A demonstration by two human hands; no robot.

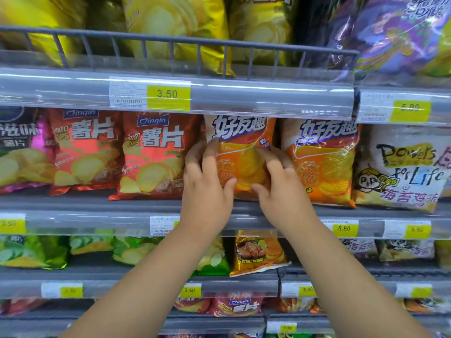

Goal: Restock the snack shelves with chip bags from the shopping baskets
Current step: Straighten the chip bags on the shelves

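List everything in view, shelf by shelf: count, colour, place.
Yellow bags: several, blurred, top shelf.
Purple bag: one, top shelf, right.
Dark-and-pink bag: one, middle shelf, far left.
Red bags: two, middle shelf, left of centre.
Orange bags: two, middle shelf, centre: held orange bag, second orange bag to its right.
White bag: one, middle shelf, right.
Green bags: several, lower shelf, left.
Gold bag: one, lower shelf, centre.
Price tags: many, yellow, on shelf edges.
Left grip: one bare hand, holding the held orange bag's left edge.
Right grip: one bare hand, holding its right side.
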